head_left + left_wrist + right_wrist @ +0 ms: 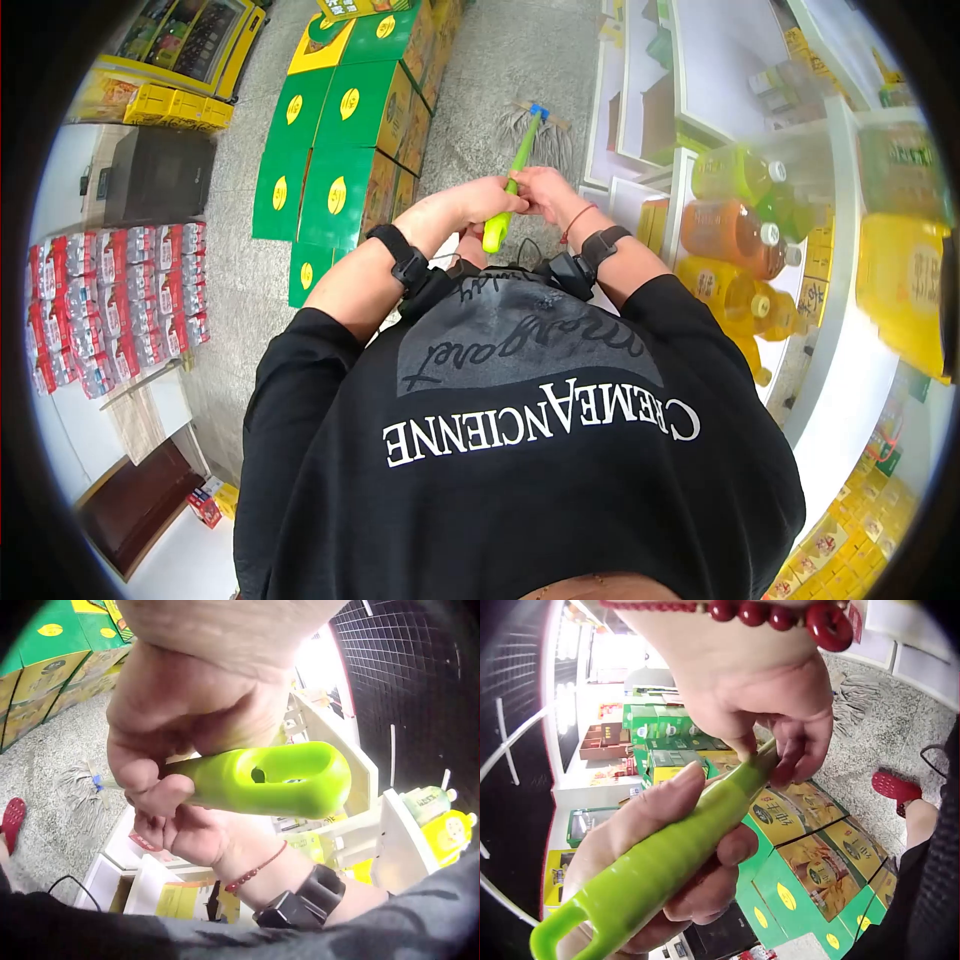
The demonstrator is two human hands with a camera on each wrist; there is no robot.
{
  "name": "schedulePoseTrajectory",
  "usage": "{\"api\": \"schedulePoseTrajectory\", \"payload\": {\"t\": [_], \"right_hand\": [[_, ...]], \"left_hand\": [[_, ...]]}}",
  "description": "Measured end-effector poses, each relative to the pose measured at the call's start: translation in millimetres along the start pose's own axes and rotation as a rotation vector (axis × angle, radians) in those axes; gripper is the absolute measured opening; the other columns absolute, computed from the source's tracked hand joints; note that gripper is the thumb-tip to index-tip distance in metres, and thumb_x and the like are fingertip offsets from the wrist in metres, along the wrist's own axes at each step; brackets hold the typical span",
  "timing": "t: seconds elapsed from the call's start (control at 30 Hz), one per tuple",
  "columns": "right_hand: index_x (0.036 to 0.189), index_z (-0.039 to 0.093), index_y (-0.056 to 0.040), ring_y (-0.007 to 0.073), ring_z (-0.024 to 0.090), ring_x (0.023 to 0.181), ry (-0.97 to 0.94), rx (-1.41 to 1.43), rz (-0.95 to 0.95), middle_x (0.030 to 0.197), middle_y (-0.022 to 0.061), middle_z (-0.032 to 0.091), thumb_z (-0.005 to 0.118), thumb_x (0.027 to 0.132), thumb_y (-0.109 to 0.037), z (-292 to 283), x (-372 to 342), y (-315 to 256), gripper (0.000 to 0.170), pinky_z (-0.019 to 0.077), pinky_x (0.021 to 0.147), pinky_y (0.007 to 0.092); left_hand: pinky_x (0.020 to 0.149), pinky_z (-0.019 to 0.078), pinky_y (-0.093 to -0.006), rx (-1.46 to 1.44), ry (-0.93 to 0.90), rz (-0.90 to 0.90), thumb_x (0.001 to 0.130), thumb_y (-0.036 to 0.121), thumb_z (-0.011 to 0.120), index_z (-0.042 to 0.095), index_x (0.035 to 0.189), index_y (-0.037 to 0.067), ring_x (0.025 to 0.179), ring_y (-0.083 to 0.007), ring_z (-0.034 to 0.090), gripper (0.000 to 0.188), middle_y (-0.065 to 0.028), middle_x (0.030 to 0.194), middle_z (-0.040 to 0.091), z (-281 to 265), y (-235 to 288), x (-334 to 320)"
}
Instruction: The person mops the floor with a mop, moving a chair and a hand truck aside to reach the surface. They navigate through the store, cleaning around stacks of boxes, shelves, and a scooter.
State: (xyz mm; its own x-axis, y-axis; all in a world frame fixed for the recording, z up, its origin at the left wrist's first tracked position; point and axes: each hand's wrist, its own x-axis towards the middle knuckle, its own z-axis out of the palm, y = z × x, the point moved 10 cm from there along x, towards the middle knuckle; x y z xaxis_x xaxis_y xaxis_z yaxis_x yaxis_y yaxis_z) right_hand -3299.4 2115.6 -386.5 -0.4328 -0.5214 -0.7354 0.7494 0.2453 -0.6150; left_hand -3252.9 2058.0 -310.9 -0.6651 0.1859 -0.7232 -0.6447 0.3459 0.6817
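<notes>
A mop with a lime-green handle slants away from the body, its grey string head down on the floor beyond a blue joint. My left hand grips the thick end of the handle, thumb along it in the right wrist view. The looped hanging end sticks out past that hand. Farther down the pole, my right hand pinches the handle between thumb and curled fingers. A red beaded bracelet circles the right wrist.
Stacked green and yellow cartons stand left of the mop. White shelving runs along the right, with bottles of coloured drinks close to the right arm. Shrink-wrapped red and white packs are at far left. A red slipper shows on the speckled floor.
</notes>
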Motion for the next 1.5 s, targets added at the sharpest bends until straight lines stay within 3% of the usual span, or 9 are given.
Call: {"api": "schedulePoseTrajectory", "payload": {"t": [0.1, 0.4, 0.47, 0.6, 0.67, 0.8, 0.97, 1.07, 1.5], "right_hand": [[0.094, 0.051, -0.0027, 0.0217, 0.059, 0.060, -0.018, -0.028, 0.007, 0.076, 0.0101, 0.059, 0.051, 0.084, -0.018, -13, 29, -31, 0.019, 0.0492, 0.051, 0.0323], [0.099, 0.052, -0.0060, 0.0127, 0.051, 0.056, 0.069, -0.141, 0.097, 0.070, 0.0028, 0.054, 0.050, 0.086, -0.018, -56, 139, -165, 0.018, 0.0433, 0.047, 0.0266], [0.100, 0.052, -0.0063, 0.0123, 0.050, 0.055, 0.086, -0.159, 0.119, 0.068, 0.0017, 0.052, 0.050, 0.085, -0.017, -67, 170, -195, 0.018, 0.0439, 0.048, 0.0266], [0.099, 0.052, -0.0070, 0.0126, 0.051, 0.055, 0.117, -0.042, 0.096, 0.067, 0.0010, 0.051, 0.052, 0.084, -0.016, -76, 194, -238, 0.017, 0.0451, 0.048, 0.0273], [0.098, 0.052, -0.0071, 0.0129, 0.051, 0.055, 0.134, -0.008, 0.086, 0.068, 0.0014, 0.052, 0.052, 0.084, -0.015, -82, 209, -267, 0.017, 0.0454, 0.048, 0.0274], [0.095, 0.052, -0.0018, 0.0211, 0.058, 0.059, 0.077, -0.021, 0.028, 0.078, 0.0110, 0.058, 0.051, 0.083, -0.015, -99, 257, -310, 0.018, 0.0485, 0.049, 0.0317], [0.096, 0.052, 0.0005, 0.0231, 0.060, 0.064, -0.007, 0.013, -0.019, 0.083, 0.0135, 0.060, 0.053, 0.082, -0.016, -118, 324, -393, 0.021, 0.0510, 0.054, 0.0331], [0.096, 0.052, 0.0003, 0.0227, 0.061, 0.066, 0.007, -0.043, 0.006, 0.083, 0.0129, 0.060, 0.054, 0.082, -0.016, -138, 355, -453, 0.022, 0.0515, 0.056, 0.0337], [0.094, 0.052, 0.0003, 0.0213, 0.060, 0.060, -0.039, -0.116, 0.039, 0.075, 0.0110, 0.059, 0.054, 0.082, -0.017, -198, 463, -608, 0.021, 0.0522, 0.054, 0.0325]], "left_hand": [[0.053, 0.0448, -0.0254, 0.030, 0.010, 0.033, 0.080, 0.019, 0.054, 0.050, 0.107, 0.004, 0.065, -0.0118, 0.054, 0.031, -0.0039, 0.084, 0.057, -21, 7, 45], [0.035, 0.0360, -0.0230, 0.086, -0.138, 0.011, 0.078, 0.024, 0.055, 0.050, 0.104, 0.005, 0.042, -0.0114, 0.047, 0.032, -0.0036, 0.064, 0.054, -137, 101, 138], [0.033, 0.0351, -0.0284, 0.114, -0.091, 0.074, 0.077, 0.023, 0.052, 0.054, 0.079, 0.000, 0.039, -0.0147, 0.047, 0.023, -0.0075, 0.057, 0.053, -168, 127, 157], [0.033, 0.0360, -0.0295, 0.061, -0.116, 0.096, 0.077, 0.020, 0.051, 0.053, 0.083, -0.001, 0.039, -0.0154, 0.048, 0.021, -0.0080, 0.057, 0.053, -203, 142, 208], [0.040, 0.0392, -0.0263, 0.106, -0.126, 0.100, 0.077, 0.018, 0.049, 0.043, 0.110, 0.004, 0.050, -0.0138, 0.050, 0.037, -0.0048, 0.068, 0.054, -221, 158, 227], [0.043, 0.0400, -0.0258, 0.069, -0.089, 0.098, 0.077, 0.019, 0.050, 0.039, 0.116, 0.004, 0.057, -0.0129, 0.051, 0.043, -0.0052, 0.074, 0.055, -268, 194, 250], [0.059, 0.0404, -0.0254, -0.111, 0.032, 0.092, 0.074, 0.016, 0.052, 0.050, 0.110, 0.002, 0.070, -0.0118, 0.050, 0.039, -0.0046, 0.078, 0.054, -344, 240, 307], [0.058, 0.0401, -0.0251, -0.345, 0.096, 0.111, 0.073, 0.015, 0.054, 0.049, 0.112, 0.001, 0.069, -0.0122, 0.049, 0.041, -0.0052, 0.080, 0.053, -383, 272, 351], [0.056, 0.0402, -0.0259, -0.283, 0.166, 0.105, 0.074, 0.016, 0.051, 0.052, 0.102, 0.001, 0.066, -0.0128, 0.050, 0.032, -0.0045, 0.076, 0.053, -488, 384, 463]]}}
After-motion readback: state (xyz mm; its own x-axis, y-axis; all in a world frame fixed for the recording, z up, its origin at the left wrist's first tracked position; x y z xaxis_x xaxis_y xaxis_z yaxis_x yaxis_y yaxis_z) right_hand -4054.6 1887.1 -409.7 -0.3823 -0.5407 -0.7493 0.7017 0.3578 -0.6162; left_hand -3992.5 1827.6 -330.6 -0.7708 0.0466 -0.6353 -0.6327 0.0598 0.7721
